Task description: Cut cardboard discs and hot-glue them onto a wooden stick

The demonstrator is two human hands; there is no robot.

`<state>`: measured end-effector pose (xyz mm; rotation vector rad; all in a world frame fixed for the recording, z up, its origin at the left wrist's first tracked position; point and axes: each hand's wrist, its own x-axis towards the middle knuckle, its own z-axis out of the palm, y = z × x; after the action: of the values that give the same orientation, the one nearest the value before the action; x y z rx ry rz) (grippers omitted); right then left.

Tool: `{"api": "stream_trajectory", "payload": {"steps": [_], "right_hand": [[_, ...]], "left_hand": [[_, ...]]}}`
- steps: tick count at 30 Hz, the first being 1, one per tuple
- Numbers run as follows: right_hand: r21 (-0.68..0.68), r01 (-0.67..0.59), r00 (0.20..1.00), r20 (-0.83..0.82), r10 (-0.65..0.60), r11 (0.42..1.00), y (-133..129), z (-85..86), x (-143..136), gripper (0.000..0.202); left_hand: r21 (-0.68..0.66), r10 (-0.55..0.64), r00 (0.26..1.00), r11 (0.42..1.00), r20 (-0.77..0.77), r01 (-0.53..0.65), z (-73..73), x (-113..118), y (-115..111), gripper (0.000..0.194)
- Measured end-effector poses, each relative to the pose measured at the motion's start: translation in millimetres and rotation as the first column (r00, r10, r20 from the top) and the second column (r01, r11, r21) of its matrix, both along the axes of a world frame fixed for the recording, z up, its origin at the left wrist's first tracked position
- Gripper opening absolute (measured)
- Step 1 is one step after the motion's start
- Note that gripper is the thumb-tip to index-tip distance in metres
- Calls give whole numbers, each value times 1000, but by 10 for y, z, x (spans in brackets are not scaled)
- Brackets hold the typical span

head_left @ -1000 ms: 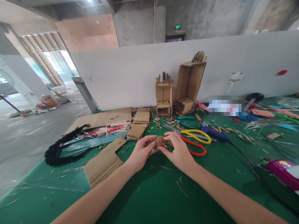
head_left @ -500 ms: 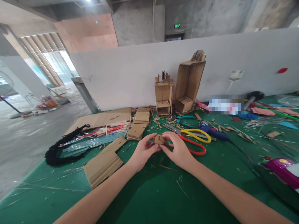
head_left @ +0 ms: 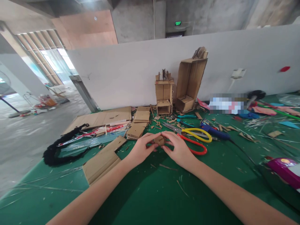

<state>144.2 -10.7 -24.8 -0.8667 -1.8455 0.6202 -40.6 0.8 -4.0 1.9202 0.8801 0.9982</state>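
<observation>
Between my two hands is a small round cardboard disc (head_left: pixel 159 140), held above the green table (head_left: pixel 150 193). My left hand (head_left: pixel 143 149) pinches its left side with thumb and fingers. On the opposite edge, my right hand (head_left: pixel 177 148) grips it the same way. Scissors (head_left: pixel 195 136) with one yellow and one red handle lie just beyond my right hand. A cut cardboard piece (head_left: pixel 103 162) rests left of my left wrist, and a stack of cardboard rectangles (head_left: pixel 136 130) sits past my left fingers.
Two cardboard box structures, a small one (head_left: pixel 164 93) and a tall one (head_left: pixel 192 81), stand against the white partition (head_left: pixel 122 75). A blue glue gun (head_left: pixel 214 132) with a cord lies to the right. Black fuzzy strands (head_left: pixel 52 157) and clear sticks (head_left: pixel 93 142) lie left. Cardboard scraps litter the table.
The disc is still in both hands, and its face looks tilted a little further back. My left hand has shifted slightly left; the camera view has moved a little.
</observation>
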Motion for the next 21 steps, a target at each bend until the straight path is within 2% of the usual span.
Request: {"api": "stream_trajectory", "payload": {"steps": [2, 5, 8, 10, 14, 21], "right_hand": [[1, -1, 1000, 7, 1, 1000, -4, 5, -3, 45], [3, -1, 1000, 5, 1, 1000, -13, 5, -8, 43], [8, 0, 1000, -3, 0, 1000, -11, -13, -9, 42], [22, -3, 1000, -5, 3, 1000, -5, -26, -8, 42], [35, -3, 1000, 3, 3, 999, 1, -23, -12, 43], [30, 34, 999, 14, -35, 999, -13, 26, -25, 41]], "left_hand": [[5, -8, 1000, 1000, -19, 8, -9, 9, -11, 46], [51, 82, 995, 996, -61, -79, -11, 23, -31, 52], [118, 161, 984, 981, -73, -152, -13, 31, -48, 42], [234, 192, 977, 958, -96, -165, -19, 28, -53, 36], [466, 266, 948, 870, -172, -160, -21, 11, -56, 35], [512, 247, 951, 851, -185, -121, 37, 12, -80, 35]]}}
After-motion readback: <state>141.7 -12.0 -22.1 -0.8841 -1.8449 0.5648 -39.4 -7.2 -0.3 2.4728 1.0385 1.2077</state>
